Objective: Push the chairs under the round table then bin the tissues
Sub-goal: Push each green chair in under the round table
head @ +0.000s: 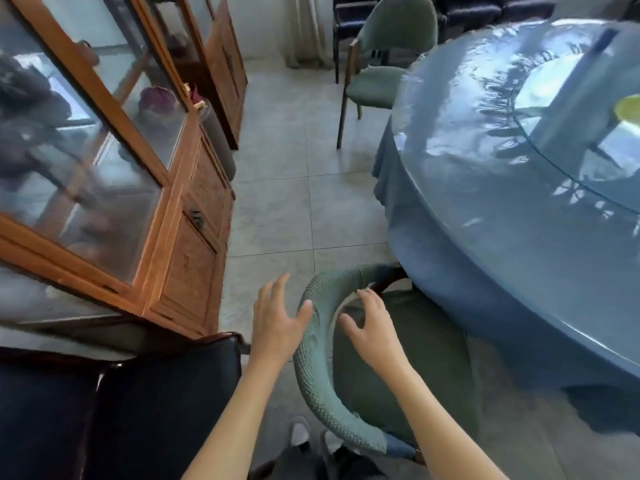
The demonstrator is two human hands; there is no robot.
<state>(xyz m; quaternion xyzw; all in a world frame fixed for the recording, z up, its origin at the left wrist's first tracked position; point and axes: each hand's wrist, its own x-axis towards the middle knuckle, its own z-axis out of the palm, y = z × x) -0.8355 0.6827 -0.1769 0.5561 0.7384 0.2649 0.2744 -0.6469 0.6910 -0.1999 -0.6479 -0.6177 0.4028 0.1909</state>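
A green chair (317, 368) with a curved knitted backrest stands right below me, its seat partly under the blue cloth of the round table (502, 220). My left hand (277, 320) is open, fingers spread, its thumb touching the outer side of the backrest. Inside the curve, above the seat, my right hand (370, 323) hovers open and holds nothing. Beyond the table's far edge stands a second green chair (384, 60), pulled out a little. No tissues are visible.
A wooden glass-fronted cabinet (145, 188) lines the left side. Dark armchairs (138, 403) sit at the lower left, more dark seats (478, 8) at the back. Tiled floor (294, 188) runs between cabinet and table. A glass turntable (571, 157) lies on the tabletop.
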